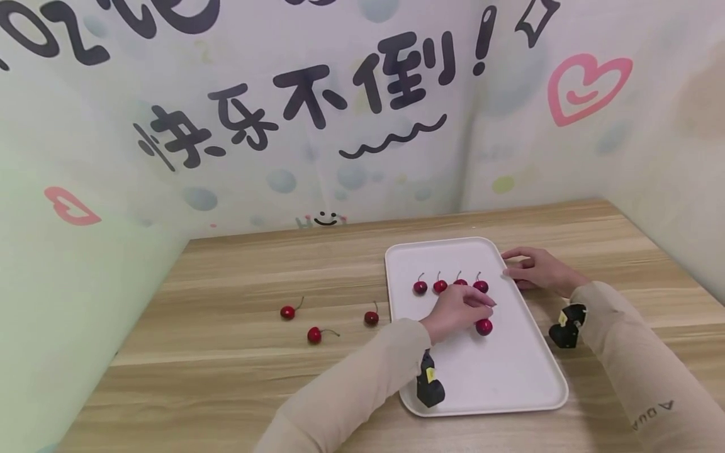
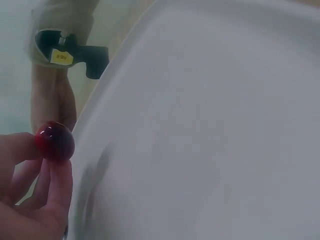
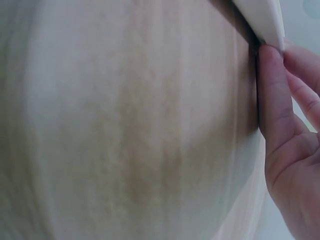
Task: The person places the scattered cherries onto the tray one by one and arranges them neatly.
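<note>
Over the white tray (image 1: 481, 384), my left hand (image 1: 455, 309) pinches a dark red cherry (image 1: 484, 327) between thumb and fingers. Seen by the left wrist camera, that cherry (image 2: 56, 142) sits at the fingertips, its stem hidden. Just beyond this hand, several cherries (image 1: 420, 287) with upright stems form a row across the tray; the hand partly covers one of them. My right hand (image 1: 538, 270) holds the tray's right rim, thumb (image 3: 274, 90) and fingers at the edge in the right wrist view.
Three loose cherries with stems lie left of the tray on the wood-grain table (image 1: 226, 377): one cherry (image 1: 287, 313) farthest left, another cherry (image 1: 314, 335) nearer me, and a cherry (image 1: 370, 318) close to the rim. A printed cloth (image 1: 317, 170) hangs behind the table.
</note>
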`<state>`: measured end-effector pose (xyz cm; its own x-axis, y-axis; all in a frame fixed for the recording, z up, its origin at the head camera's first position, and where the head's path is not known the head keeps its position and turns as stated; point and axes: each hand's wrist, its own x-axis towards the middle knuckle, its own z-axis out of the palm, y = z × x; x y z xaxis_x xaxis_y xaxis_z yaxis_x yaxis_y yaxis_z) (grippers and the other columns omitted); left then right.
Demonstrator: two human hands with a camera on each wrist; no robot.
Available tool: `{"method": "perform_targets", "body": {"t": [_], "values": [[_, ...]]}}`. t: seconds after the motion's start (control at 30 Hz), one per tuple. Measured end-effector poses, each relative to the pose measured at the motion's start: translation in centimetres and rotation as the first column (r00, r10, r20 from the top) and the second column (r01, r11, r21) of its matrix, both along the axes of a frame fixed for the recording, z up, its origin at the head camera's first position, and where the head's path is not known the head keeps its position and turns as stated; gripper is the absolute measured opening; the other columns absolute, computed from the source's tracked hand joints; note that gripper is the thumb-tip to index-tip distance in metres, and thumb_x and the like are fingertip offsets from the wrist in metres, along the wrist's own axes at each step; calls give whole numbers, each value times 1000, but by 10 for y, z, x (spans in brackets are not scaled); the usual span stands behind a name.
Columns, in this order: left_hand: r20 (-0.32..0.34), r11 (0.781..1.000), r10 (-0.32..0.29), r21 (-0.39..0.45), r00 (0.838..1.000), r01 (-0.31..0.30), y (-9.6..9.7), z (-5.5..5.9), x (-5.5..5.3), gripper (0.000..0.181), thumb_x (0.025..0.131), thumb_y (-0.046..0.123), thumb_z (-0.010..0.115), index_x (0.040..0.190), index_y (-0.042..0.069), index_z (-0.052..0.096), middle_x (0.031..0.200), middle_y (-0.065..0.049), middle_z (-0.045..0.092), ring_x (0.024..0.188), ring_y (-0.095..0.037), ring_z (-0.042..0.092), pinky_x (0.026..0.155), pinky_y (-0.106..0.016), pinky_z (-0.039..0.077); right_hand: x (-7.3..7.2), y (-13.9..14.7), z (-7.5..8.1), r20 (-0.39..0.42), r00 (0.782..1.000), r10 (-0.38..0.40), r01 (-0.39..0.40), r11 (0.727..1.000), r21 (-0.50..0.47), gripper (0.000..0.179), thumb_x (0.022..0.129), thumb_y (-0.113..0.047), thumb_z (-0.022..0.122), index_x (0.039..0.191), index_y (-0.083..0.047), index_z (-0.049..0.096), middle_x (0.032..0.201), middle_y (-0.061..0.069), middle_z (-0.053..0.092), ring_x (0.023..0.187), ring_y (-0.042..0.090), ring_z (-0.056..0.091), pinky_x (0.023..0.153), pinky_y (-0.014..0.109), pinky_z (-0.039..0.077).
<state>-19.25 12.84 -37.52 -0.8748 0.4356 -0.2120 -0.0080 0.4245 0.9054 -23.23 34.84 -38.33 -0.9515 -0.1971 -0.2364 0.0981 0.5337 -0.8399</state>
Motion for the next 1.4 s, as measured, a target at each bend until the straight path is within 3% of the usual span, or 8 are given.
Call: {"method": "perform_targets", "body": {"t": [0.27, 0.63, 0.97, 1.4], "values": [[17, 999, 12, 35, 1000, -12, 2, -5, 0, 9, 78, 12, 67, 88, 10, 68, 71, 4, 61, 64, -5, 57, 61, -17, 46, -1, -3, -2, 8, 1000, -6, 7, 999, -52, 52, 86, -12, 58, 127, 9, 33, 103, 26, 55, 84, 21, 60, 74, 36, 49], [52, 994, 92, 60, 994, -95, 9, -8, -1, 11, 75, 11, 70, 85, 6, 68, 68, 2, 62, 59, -9, 61, 58, -18, 48, -3, 0, -2, 11, 1000, -8, 9, 999, -45, 54, 86, -13, 58, 127, 8, 33, 102, 26, 56, 84, 23, 61, 73, 36, 49], [-23, 996, 84, -19, 996, -85, 10, -8, 0, 8, 73, 12, 72, 79, 7, 68, 62, 3, 59, 54, -7, 57, 54, -15, 45, -3, 2, -3, 9, 1000, 1, 0, 999, -52, 55, 85, -15, 59, 127, 9, 33, 103, 26, 56, 84, 23, 61, 73, 35, 49], [32, 995, 103, 6, 994, -104, 13, -8, -2, 6, 74, 12, 71, 74, 7, 68, 56, 0, 59, 49, -11, 58, 52, -17, 46, -3, 3, -4, 4, 1000, -7, 7, 1000, -30, 54, 86, -16, 59, 127, 7, 34, 104, 26, 55, 84, 22, 60, 73, 35, 49]]}}
